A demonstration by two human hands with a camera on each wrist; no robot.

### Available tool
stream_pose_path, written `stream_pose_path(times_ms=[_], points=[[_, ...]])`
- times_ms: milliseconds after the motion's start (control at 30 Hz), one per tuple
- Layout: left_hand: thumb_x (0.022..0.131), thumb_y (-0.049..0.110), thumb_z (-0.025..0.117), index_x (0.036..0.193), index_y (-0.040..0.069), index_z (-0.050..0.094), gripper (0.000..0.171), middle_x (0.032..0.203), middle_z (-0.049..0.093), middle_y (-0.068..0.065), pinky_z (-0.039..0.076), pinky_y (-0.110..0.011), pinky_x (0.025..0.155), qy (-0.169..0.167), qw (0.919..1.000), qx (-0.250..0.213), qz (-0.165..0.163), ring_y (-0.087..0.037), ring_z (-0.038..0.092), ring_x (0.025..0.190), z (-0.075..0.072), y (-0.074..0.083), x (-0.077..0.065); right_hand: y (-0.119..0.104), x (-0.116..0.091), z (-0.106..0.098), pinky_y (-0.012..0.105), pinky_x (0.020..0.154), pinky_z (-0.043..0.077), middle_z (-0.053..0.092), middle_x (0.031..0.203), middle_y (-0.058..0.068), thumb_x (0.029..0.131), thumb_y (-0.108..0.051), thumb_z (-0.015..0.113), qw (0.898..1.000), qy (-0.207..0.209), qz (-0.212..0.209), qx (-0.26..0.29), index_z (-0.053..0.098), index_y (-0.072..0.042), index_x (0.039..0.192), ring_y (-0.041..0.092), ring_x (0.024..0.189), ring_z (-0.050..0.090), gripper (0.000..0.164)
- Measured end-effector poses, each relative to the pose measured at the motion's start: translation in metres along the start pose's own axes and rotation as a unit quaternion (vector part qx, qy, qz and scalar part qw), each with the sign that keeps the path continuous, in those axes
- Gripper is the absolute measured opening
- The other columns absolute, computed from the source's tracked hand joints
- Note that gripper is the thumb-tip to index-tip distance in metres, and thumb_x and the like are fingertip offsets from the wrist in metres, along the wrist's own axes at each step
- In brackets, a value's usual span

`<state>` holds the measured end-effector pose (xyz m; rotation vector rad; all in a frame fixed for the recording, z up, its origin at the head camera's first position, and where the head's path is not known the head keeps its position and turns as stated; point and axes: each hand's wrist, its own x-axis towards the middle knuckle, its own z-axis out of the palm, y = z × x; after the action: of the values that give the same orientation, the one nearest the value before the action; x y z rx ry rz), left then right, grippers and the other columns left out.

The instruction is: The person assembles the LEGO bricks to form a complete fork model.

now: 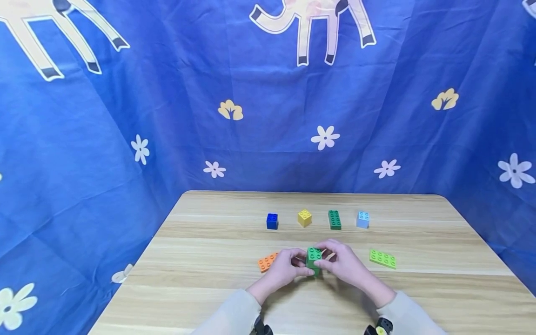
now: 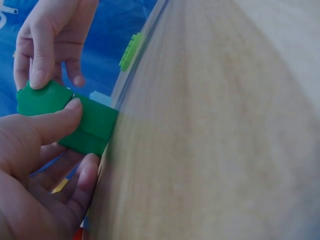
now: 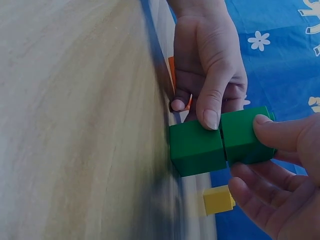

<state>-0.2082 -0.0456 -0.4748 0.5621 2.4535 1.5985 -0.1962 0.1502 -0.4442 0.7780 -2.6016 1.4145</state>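
On a wooden counter (image 1: 201,260), both hands (image 1: 318,267) pinch stacked green bricks (image 1: 313,260), seemingly light, rigid, smooth-sided, best gripped by opposite flat faces.

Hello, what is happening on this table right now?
A person is working with toy building bricks on a wooden table. Both hands hold a stack of two green bricks: the left hand pinches the lower brick, and the right hand has its grip on the upper one. An orange plate and a lime plate lie beside them. Farther back a blue brick, a yellow brick, a dark green brick and a light blue brick stand in a row.
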Motion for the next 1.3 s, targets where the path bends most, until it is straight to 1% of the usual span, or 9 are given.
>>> stream_pose_path(times_ms=[233,400,567,767,933,1133,1300], points=[[0.070,0.016,0.081,0.102,0.007,0.066,0.037,0.087,0.064,0.004,0.049,-0.022,0.069,0.000,1.0000,0.003,-0.002,-0.010,0.059,0.076,-0.0011,0.0001,-0.0004,0.0019,0.0016,0.0022,0.025,0.063,0.053,0.060,0.092,-0.001,0.078,-0.014,0.074,1.000,0.005,-0.017,-0.011,0.066,-0.007,0.103,0.016,0.078,0.059,0.028],[0.070,0.016,0.081,0.103,0.007,0.065,0.038,0.089,0.065,0.003,0.049,-0.022,0.071,-0.002,1.0000,0.002,-0.002,-0.011,0.059,0.078,-0.0016,0.0005,-0.0003,0.0037,0.0012,0.0033,0.025,0.062,0.053,0.060,0.093,-0.001,0.077,-0.012,0.075,1.000,0.010,-0.027,-0.010,0.066,-0.006,0.104,0.017,0.078,0.059,0.029],[0.071,0.017,0.080,0.105,0.007,0.065,0.038,0.093,0.065,0.002,0.049,-0.023,0.073,-0.009,0.9999,-0.008,-0.002,-0.012,0.060,0.080,-0.0015,0.0008,-0.0009,0.0032,0.0003,0.0035,0.026,0.064,0.054,0.060,0.093,-0.002,0.075,-0.012,0.076,1.000,0.011,-0.013,-0.004,0.066,-0.007,0.105,0.017,0.079,0.059,0.032],[0.072,0.015,0.079,0.105,0.007,0.064,0.037,0.096,0.065,0.000,0.050,-0.024,0.074,-0.005,0.9998,-0.017,-0.003,-0.014,0.061,0.082,-0.0025,0.0015,-0.0034,0.0024,0.0002,0.0036,0.025,0.065,0.053,0.061,0.095,0.001,0.076,-0.015,0.076,1.000,0.006,0.002,0.003,0.065,-0.005,0.106,0.021,0.080,0.060,0.033],[0.073,0.015,0.078,0.106,0.008,0.064,0.036,0.097,0.065,0.000,0.050,-0.026,0.075,-0.008,0.9997,-0.024,-0.006,-0.016,0.061,0.083,-0.0025,0.0025,-0.0049,0.0051,-0.0009,0.0037,0.026,0.068,0.054,0.061,0.098,0.006,0.077,-0.016,0.076,0.999,-0.003,0.021,0.032,0.063,-0.003,0.109,0.019,0.081,0.060,0.037],[0.074,0.012,0.078,0.106,0.008,0.063,0.035,0.098,0.065,-0.002,0.051,-0.027,0.075,-0.008,0.9991,-0.042,-0.001,-0.018,0.061,0.084,-0.0025,0.0030,-0.0062,0.0052,-0.0027,0.0024,0.029,0.070,0.054,0.061,0.101,0.007,0.079,-0.018,0.074,0.998,-0.012,0.032,0.058,0.061,-0.002,0.114,0.018,0.082,0.061,0.041],[0.074,0.012,0.077,0.108,0.007,0.062,0.037,0.099,0.064,-0.002,0.051,-0.026,0.074,-0.003,0.9992,-0.041,0.001,-0.017,0.062,0.084,-0.0044,0.0036,-0.0059,0.0029,-0.0029,0.0003,0.032,0.066,0.055,0.063,0.104,0.011,0.081,-0.019,0.072,0.995,-0.015,0.050,0.086,0.058,-0.002,0.118,0.021,0.083,0.061,0.043]])
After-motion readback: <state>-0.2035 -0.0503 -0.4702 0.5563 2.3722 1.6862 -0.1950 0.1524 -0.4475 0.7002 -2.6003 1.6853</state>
